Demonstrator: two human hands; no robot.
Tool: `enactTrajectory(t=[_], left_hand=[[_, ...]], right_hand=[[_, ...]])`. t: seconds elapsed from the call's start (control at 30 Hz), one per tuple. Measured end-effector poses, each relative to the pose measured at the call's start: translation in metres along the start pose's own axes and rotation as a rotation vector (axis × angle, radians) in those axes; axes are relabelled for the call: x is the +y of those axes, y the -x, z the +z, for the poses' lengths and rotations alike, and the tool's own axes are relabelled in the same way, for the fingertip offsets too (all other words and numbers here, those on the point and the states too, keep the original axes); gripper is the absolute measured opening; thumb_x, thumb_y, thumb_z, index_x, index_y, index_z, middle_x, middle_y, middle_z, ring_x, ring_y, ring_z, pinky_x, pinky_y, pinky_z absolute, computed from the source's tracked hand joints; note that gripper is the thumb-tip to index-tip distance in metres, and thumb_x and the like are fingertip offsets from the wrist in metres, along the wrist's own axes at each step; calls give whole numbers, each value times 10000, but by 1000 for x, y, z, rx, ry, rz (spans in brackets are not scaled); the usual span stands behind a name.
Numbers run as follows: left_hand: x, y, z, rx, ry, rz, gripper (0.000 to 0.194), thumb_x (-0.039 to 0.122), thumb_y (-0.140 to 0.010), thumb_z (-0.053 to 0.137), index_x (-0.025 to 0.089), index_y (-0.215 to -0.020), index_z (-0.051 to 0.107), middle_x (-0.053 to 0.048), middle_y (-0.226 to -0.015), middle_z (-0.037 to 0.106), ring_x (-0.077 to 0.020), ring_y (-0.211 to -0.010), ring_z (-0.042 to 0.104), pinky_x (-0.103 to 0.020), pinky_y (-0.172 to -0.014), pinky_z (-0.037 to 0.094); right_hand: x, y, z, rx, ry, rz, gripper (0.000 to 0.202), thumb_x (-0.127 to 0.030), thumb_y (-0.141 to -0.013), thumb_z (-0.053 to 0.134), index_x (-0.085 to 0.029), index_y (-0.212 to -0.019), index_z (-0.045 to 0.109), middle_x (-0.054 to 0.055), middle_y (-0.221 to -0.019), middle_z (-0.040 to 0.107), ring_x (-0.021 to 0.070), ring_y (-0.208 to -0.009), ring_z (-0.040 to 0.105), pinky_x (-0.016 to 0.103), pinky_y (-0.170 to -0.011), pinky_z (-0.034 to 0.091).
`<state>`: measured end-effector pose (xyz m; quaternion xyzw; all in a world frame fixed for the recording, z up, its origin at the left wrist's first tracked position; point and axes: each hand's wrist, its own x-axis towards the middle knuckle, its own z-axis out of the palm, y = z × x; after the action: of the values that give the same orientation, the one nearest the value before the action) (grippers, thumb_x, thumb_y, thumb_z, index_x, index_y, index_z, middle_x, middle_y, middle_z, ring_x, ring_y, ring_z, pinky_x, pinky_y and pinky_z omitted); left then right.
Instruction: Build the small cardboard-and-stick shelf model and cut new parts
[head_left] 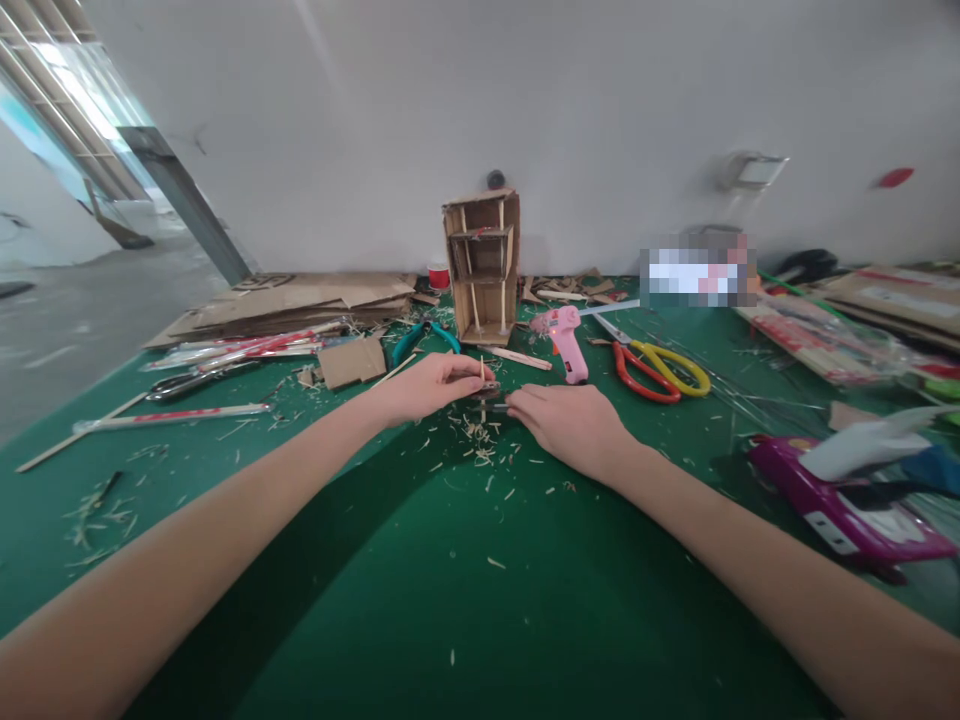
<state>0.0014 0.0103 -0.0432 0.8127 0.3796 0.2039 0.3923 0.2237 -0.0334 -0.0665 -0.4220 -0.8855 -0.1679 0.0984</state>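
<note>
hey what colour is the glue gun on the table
The glue gun is pink; the head view shows it best.

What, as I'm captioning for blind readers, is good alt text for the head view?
A person's left hand holds a thin wooden stick above wood shavings on a green tabletop; the right hand touches a slim grey object, too small to identify. Beyond are a three-tier cardboard shelf, a pink glue gun and red-and-yellow scissors.

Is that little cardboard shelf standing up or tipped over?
Upright: the cardboard shelf stands on the green table, its compartments stacked one above another.
</note>
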Motion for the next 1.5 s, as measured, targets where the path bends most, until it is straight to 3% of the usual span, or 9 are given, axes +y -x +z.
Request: enactTrajectory(t=[0.33,0.47,0.6,0.77,1.03,1.17,1.3,1.4,1.5], left_hand=[[-2,1,-2,-39,116,-26,277,294,-892,484,190,-1118,608,-70,-1272,609,-186,-1164,551,-348,-991,405],[-1,1,-4,-50,138,-46,241,285,-876,506,189,-1065,621,-67,-1250,620,-186,-1152,554,-359,-1018,382],[0,2,-6,-62,168,-45,249,274,-862,522,197,-1077,621,-60,-1265,613,-182,-1172,544,-348,-1025,376],[4,4,-6,-67,145,-74,256,269,-864,503,200,-1084,616,-58,-1271,607,-179,-1178,540,-344,-1034,368],[12,4,-4,-24,40,-118,310,201,-834,459,185,-1094,629,-57,-1307,586,-195,-1191,531,-364,-1053,355],[10,3,-4,-33,80,-108,325,195,-827,455,184,-1104,625,-56,-1301,591,-189,-1188,538,-358,-1052,362],[4,2,-5,-15,73,-77,324,176,-817,447,214,-1077,637,-39,-1296,597,-187,-1207,519,-374,-1069,338],[2,1,-1,-5,67,-69,308,175,-816,447,222,-1043,649,-27,-1261,616,-181,-1169,537,-354,-1035,364],[5,0,8,27,67,-32,242,293,-860,482,202,-1006,652,-50,-1152,655,-184,-1035,593,-346,-932,432]], right_hand=[[-2,-3,-5,-41,2,-52,215,-285,-971,433,-197,-873,604,-9,-806,687,126,-668,597,293,-489,134],[0,-3,-5,11,32,7,240,-295,-979,409,-197,-873,601,-2,-789,684,132,-671,596,289,-490,134],[1,-1,-3,-49,5,-57,220,-291,-969,433,-193,-852,591,-11,-801,685,122,-639,588,291,-489,134],[-1,-2,-2,16,47,-9,238,-286,-979,403,-194,-863,589,-4,-777,679,131,-658,597,302,-489,111],[0,-1,-4,7,49,-11,233,-280,-980,407,-196,-865,592,-4,-786,685,137,-674,603,297,-497,131],[1,-1,-4,-25,17,-68,214,-282,-971,429,-193,-861,590,-3,-797,690,128,-643,589,296,-496,132],[2,-2,-2,27,41,-23,250,-282,-982,394,-194,-852,590,-2,-763,680,128,-648,586,300,-495,117],[1,-1,-3,-6,35,-12,237,-285,-975,405,-191,-867,593,-2,-785,683,124,-620,574,296,-491,119],[-1,1,-4,-43,17,-29,198,-279,-962,438,-193,-886,599,-5,-804,688,124,-614,577,295,-493,123]])
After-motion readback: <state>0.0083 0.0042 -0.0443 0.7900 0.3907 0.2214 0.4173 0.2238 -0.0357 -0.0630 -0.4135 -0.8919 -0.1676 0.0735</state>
